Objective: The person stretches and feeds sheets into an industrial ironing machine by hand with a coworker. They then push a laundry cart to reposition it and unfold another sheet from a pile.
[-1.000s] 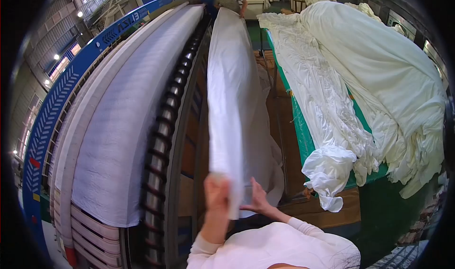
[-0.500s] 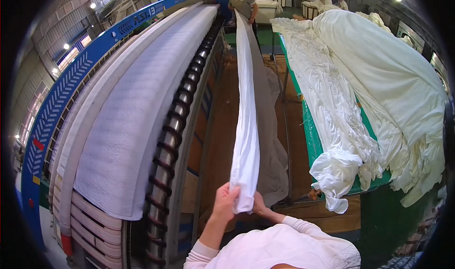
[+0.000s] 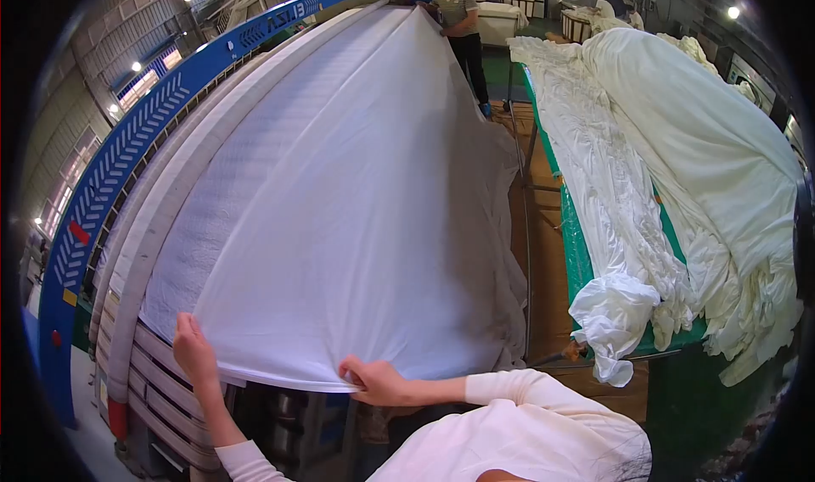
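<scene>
Holding a white sheet [image 3: 340, 253] stretched wide, with hands well apart and both clamped on the cloth. Gripping at its near left corner with the left hand [image 3: 195, 353], over the near end of the big machine [image 3: 123, 174]. Pinching the near hem between thumb and fingers of the right hand [image 3: 379, 383], further right and a bit lower in view. Can see the sheet fanned over the machine's right edge, narrowing toward the far end, and hanging in loose folds on the right side. Ending in a tip close to the hands of another person [image 3: 460, 17] in a striped top and dark trousers; can't tell that grip, too small. Also got a textured pale cloth [image 3: 225, 181] lying on the machine, left of the sheet and partly under it. Showing a bit of dark roller [image 3: 286, 410] below the near hem. Looking right, past brown floor covering [image 3: 548, 312], at a green table [image 3: 577, 240]. Loaded with a long rumpled cloth [image 3: 586, 134] along the left edge, a bunched cloth [image 3: 615, 308] drooping over the near left corner, and a large cream heap [image 3: 688, 134] along the right edge, trailing past the near right corner.
</scene>
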